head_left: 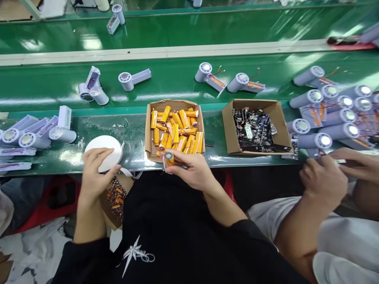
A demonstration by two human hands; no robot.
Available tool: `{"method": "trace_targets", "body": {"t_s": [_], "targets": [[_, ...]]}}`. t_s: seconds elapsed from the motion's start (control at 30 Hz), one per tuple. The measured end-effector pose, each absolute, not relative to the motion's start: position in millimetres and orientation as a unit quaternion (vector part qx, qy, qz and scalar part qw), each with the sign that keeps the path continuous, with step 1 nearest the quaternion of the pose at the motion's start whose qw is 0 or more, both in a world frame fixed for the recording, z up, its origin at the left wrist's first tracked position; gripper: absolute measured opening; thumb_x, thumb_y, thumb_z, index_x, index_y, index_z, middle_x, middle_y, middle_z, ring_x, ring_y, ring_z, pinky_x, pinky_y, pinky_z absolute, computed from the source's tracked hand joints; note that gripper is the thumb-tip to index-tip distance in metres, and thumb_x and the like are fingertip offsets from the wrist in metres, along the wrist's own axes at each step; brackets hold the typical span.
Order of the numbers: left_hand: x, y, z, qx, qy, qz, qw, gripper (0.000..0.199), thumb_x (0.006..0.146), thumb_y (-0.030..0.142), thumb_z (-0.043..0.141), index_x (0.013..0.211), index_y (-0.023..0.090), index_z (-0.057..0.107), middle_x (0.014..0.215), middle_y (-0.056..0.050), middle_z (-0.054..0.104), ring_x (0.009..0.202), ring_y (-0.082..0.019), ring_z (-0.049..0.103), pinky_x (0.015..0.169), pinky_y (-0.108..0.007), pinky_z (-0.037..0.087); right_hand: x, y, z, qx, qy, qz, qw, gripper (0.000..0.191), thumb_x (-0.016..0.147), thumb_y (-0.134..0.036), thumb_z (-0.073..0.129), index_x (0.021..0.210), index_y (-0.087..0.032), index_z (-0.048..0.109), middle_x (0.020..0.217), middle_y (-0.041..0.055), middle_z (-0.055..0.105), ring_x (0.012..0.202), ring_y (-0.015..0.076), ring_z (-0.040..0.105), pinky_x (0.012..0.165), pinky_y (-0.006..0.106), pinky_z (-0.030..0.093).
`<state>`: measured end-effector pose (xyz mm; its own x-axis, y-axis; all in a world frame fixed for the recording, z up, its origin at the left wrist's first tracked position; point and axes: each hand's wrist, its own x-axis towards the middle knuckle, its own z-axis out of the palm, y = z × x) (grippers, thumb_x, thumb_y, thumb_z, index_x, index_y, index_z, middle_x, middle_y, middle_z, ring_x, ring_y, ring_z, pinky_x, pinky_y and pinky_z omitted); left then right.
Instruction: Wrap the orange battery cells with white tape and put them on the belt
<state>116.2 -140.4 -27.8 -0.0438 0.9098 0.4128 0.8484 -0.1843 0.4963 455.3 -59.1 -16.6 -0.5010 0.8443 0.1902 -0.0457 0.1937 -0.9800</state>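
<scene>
1. At the near edge of the green bench (133, 130), just in front of a cardboard box (148, 136) of similar ones, is an orange battery (168, 159): a short, shiny cylinder with a green ring on its end.
2. The right hand (194, 170) grips this battery between thumb and fingers, its wrist angled inward and the forearm coming up from the lower right.
3. The left hand (96, 173) touches a white roll (103, 142), fingers bent over it and thumb spread away; whether it is pinching anything, I cannot tell.
4. Dark print on the boxed batteries is too small to read. Lettering on an upright fan handle (65, 117) is also unclear. A white star-like emblem (134, 252) marks the black shirt (166, 228).
</scene>
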Motion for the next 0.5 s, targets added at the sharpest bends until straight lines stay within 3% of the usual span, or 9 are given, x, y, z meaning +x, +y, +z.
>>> {"method": "trace_targets", "body": {"t_s": [0.07,0.2,0.37,0.5], "targets": [[151,-130,-14,0.715,0.561,0.408,0.094,0.044,0.099,0.057,0.077,0.134,0.03,0.076,0.111,-0.006,0.073,0.109,-0.027,0.067,0.102,-0.049,0.054,453,-60,-14,-0.27,-0.742,0.49,0.369,0.047,0.095,-0.027,0.087,0.141,-0.03,0.078,0.135,0.0017,0.083,0.127,0.025,0.079,0.117,0.035,0.061],[195,-106,3,0.767,0.422,0.438,0.203,0.049,0.095,0.054,0.084,0.139,0.032,0.076,0.093,-0.002,0.069,0.088,-0.02,0.062,0.084,-0.038,0.052,448,-63,-12,-0.215,-0.803,0.436,0.345,0.048,0.102,-0.026,0.079,0.149,-0.024,0.072,0.136,0.0071,0.082,0.126,0.0233,0.08,0.117,0.032,0.059],[205,-92,13,0.777,0.359,0.45,0.254,0.013,0.093,0.03,0.088,0.105,0.029,0.084,0.076,0.001,0.066,0.079,-0.017,0.056,0.075,-0.035,0.046,450,-67,-20,-0.196,-0.81,0.448,0.324,0.052,0.105,-0.032,0.076,0.155,-0.024,0.066,0.13,0.0081,0.084,0.113,0.0231,0.083,0.103,0.031,0.065],[204,-91,16,0.773,0.37,0.446,0.26,0.009,0.09,0.026,0.091,0.094,0.028,0.083,0.071,0.001,0.067,0.077,-0.017,0.055,0.071,-0.034,0.045,451,-66,-23,-0.207,-0.827,0.449,0.267,0.052,0.106,-0.036,0.074,0.155,-0.024,0.065,0.126,0.0095,0.085,0.111,0.0239,0.083,0.103,0.032,0.063]]}}
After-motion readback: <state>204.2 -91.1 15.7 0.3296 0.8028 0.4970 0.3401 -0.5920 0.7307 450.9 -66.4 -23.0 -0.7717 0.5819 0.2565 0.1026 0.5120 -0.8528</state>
